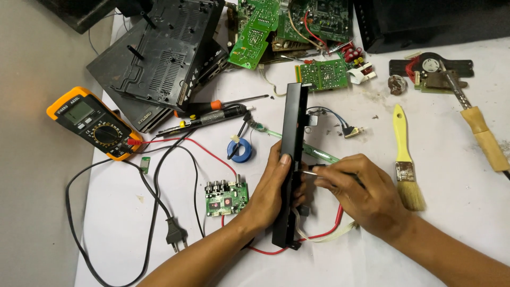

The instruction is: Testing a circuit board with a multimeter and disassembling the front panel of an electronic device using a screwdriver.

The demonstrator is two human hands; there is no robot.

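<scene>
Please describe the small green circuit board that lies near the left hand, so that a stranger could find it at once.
Start at the orange multimeter on the left edge of the white table and follow its red lead toward the person's left hand. Just left of that wrist lies the small green rectangular circuit board. Unlike the green boards piled at the top, it lies alone and carries a row of round sockets.

Around the one long black panel there are two hands, left and right, one yellow meter far left, one blue tape roll just left, one small green board left, and one yellow brush to the right
</scene>
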